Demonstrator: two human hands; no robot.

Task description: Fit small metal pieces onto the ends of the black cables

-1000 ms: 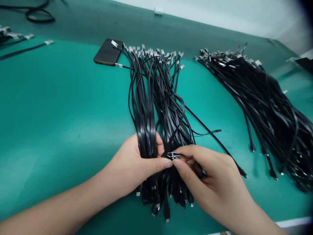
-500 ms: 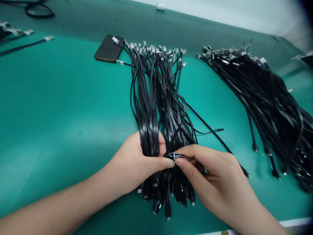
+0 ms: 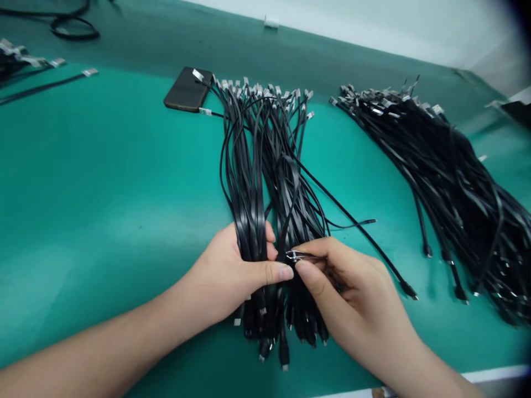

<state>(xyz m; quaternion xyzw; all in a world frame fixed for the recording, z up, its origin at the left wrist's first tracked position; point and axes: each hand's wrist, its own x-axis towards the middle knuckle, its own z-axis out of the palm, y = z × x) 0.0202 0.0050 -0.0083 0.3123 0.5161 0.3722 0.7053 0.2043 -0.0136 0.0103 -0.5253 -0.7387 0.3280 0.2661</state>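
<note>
My left hand is closed around a bundle of flat black USB cables, its thumb laid across the front. Silver plugs fan out at the bundle's far end; smaller plugs hang below the hand. Pinched in my right hand is a small shiny two-pronged metal tool, its exact kind unclear. The tool's tip is by a black cable beside my left thumb. Under my right hand lie more black cables, partly hidden by it.
A dark phone lies behind the bundle, a cable plug over it. To the right is a large pile of black cables. More cables lie at the far left on the green table, with a white wall behind.
The view has shifted slightly. My right hand has moved a little up and to the left with the metal tool, while my left hand keeps its hold on the cables.
</note>
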